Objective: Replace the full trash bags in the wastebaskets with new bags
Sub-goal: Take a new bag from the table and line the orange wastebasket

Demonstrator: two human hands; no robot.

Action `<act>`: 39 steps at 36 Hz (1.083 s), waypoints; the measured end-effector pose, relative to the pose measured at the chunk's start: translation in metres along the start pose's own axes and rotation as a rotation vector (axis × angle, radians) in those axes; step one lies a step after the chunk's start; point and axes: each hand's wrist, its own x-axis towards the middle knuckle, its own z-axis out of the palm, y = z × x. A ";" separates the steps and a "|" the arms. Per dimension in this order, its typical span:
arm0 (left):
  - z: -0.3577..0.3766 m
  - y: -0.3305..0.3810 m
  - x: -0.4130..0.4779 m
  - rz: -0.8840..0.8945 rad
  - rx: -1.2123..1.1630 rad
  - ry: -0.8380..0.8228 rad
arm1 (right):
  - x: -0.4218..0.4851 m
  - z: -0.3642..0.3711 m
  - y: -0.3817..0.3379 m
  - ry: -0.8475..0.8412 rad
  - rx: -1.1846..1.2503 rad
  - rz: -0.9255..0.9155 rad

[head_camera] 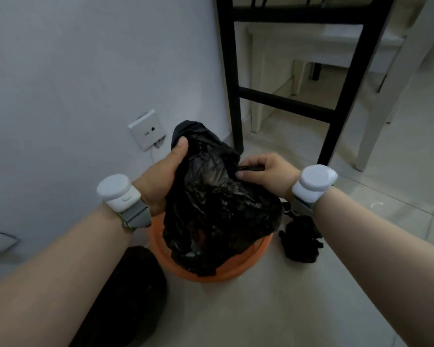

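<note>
While both hands (158, 179) (266, 171) clutch crinkly black plastic bag (218, 209), round orange wastebasket (236, 272) beneath

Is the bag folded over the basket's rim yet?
No: left hand and right hand hold the black bag bunched, leaving the orange basket rim bare.

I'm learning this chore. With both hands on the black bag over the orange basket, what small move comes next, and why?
Probably draw the hands apart to open the bag's mouth: the left hand grips the black bag near its top, the right hand pinches an edge, and it hangs crumpled over the orange wastebasket.
</note>
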 end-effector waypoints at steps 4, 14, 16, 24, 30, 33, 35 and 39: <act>-0.032 0.008 0.001 0.110 0.369 0.152 | -0.008 -0.011 -0.009 0.260 0.289 -0.028; -0.059 0.015 0.014 0.257 0.316 0.323 | -0.025 -0.015 -0.035 0.341 -0.254 0.134; -0.056 0.018 0.016 0.270 0.259 0.264 | -0.021 -0.003 -0.055 0.247 -0.416 0.022; -0.061 0.021 0.008 0.337 0.407 0.231 | 0.032 0.046 -0.080 0.360 -0.583 -0.272; -0.100 0.004 0.007 0.428 0.988 0.579 | 0.035 0.038 -0.066 0.419 -0.328 -0.186; -0.107 -0.006 0.012 0.409 0.978 0.598 | 0.031 0.034 -0.059 0.427 -0.217 -0.138; -0.107 -0.010 0.016 0.354 0.897 0.603 | 0.031 0.031 -0.053 0.466 -0.108 -0.080; -0.101 -0.010 0.022 0.262 0.611 0.520 | 0.028 0.023 -0.049 0.505 0.069 0.006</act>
